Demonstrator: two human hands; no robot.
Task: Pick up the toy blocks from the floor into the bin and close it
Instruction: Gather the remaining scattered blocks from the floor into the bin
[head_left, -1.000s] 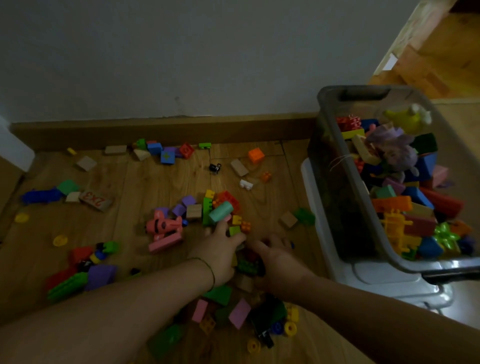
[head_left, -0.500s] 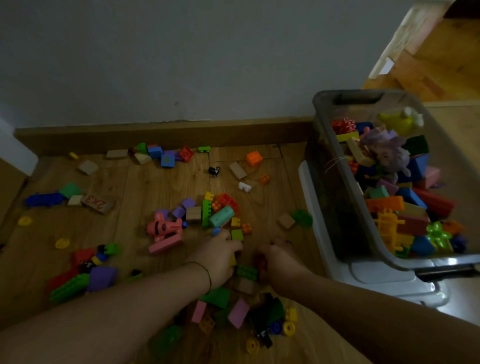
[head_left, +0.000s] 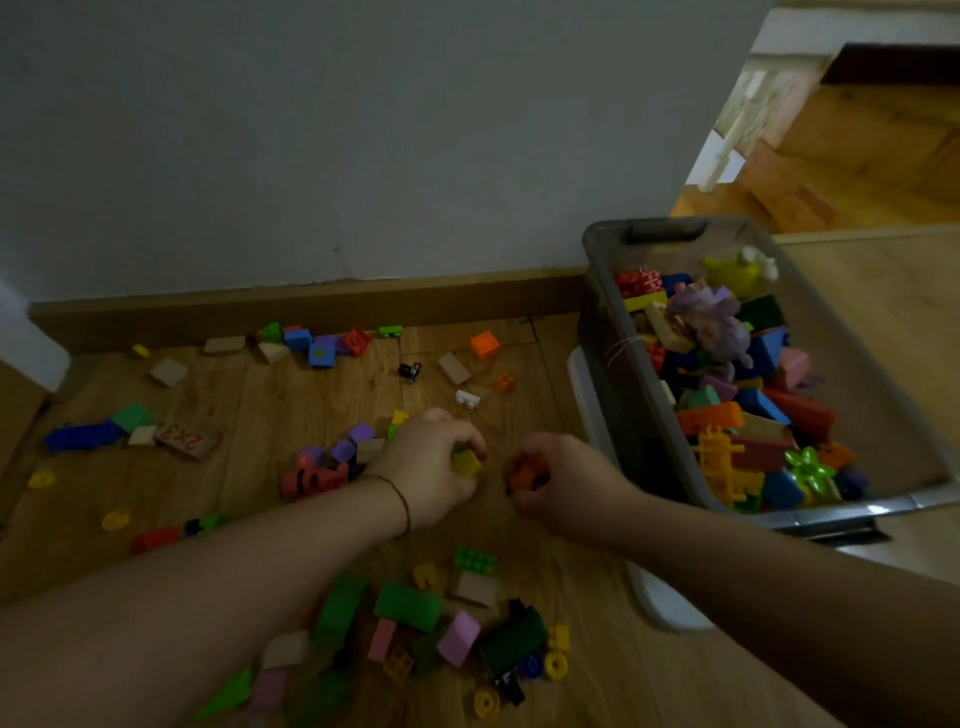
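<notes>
Colourful toy blocks lie scattered over the wooden floor (head_left: 291, 410). My left hand (head_left: 431, 467) is raised above the floor with its fingers curled round several blocks, a yellow block (head_left: 466, 462) showing. My right hand (head_left: 561, 480) is beside it, gripping blocks too, an orange block (head_left: 522, 475) visible. The grey translucent bin (head_left: 613, 332) stands open on the right, filled with many blocks and toys. A white lid (head_left: 660, 603) lies under the bin.
Loose blocks lie near me, such as a green block (head_left: 408, 605) and a pink block (head_left: 458, 631). More sit by the baseboard (head_left: 311, 304), among them an orange cube (head_left: 484, 344). A "2x3" wooden tile (head_left: 183, 440) lies at the left.
Both hands have lifted off the floor and closed round blocks from the middle pile. The camera view has tilted upward slightly.
</notes>
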